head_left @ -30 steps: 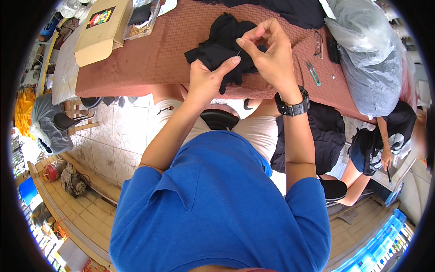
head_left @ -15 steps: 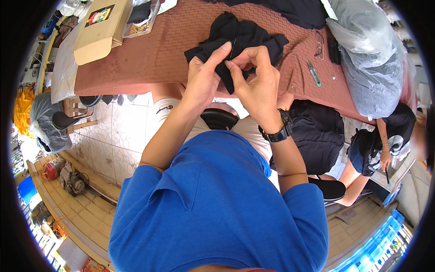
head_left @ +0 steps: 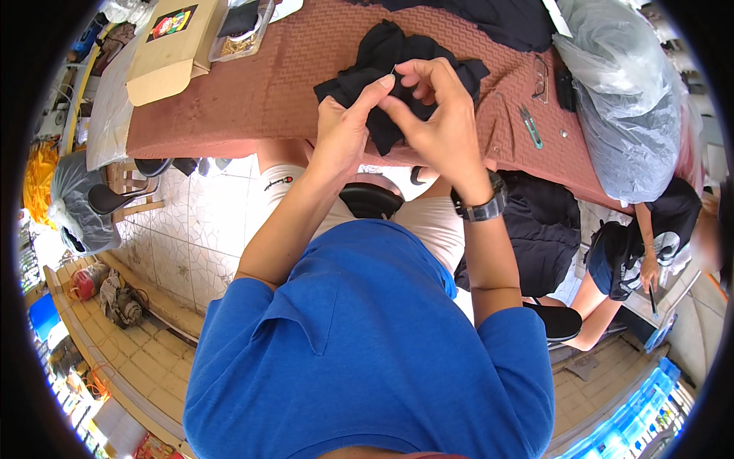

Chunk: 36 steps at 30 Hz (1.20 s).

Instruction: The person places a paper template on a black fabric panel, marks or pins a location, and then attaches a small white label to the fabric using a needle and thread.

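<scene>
My left hand is closed on a bunched black cloth, thumb on top and fingers hidden beneath it. A thin, needle-like sliver stands up by the left thumb tip. My right hand is curved over the cloth from the right. Its index fingertip is close to the sliver, and its thumb lies lower, apart from the index finger. Whether the right fingers touch the sliver is too small to tell. The cloth is over the near edge of a table with a brown cover.
Green-handled thread snips and eyeglasses lie to the right, near a bulky plastic bag. A cardboard box and a clear container stand at left. Another person sits at right. Dark fabric hangs below the table.
My right index finger has lifted away from the right thumb, up toward the left thumb tip. The right wrist has shifted slightly right and up. My left hand keeps its hold on the cloth.
</scene>
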Tool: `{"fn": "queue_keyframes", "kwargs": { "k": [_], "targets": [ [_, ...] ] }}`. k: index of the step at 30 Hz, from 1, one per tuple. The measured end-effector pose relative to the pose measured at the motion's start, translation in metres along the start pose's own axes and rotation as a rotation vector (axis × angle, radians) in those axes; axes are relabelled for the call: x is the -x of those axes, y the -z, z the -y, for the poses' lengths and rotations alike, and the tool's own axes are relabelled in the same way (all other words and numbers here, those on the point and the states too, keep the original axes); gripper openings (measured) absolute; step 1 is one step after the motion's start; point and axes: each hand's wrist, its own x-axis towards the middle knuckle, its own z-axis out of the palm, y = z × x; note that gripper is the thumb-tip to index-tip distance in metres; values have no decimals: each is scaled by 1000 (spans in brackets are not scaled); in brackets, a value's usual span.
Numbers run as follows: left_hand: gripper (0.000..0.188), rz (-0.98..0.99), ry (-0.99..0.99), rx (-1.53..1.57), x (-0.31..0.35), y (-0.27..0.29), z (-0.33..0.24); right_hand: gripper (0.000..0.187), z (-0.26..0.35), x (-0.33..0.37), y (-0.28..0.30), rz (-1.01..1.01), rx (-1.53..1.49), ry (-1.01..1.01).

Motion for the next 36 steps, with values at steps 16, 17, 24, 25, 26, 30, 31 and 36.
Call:
{"fn": "queue_keyframes", "kwargs": {
  "k": [16,17,24,25,26,30,31,36],
  "targets": [
    [14,10,-77,-394,-1,30,22,20,-62,-72,47,-29,-646,-400],
    [13,21,-106,-405,0,33,25,20,-63,-79,49,-37,-726,-374],
    [13,92,-142,-511,4,60,37,18,-112,-150,101,-113,-789,-138],
    [14,74,-151,-512,3,63,37,17,-117,-156,108,-165,-746,-124],
    [14,57,-95,-518,2,65,35,17,-125,-158,106,-183,-743,-123],
    [16,77,-156,-571,-3,69,39,15,-135,-155,89,-217,-778,-151],
    [17,104,-243,-593,-3,69,42,15,-133,-155,91,-260,-774,-165],
    [22,84,-154,-750,-15,68,25,13,-157,-157,95,-385,-814,-149]
  ]
}}
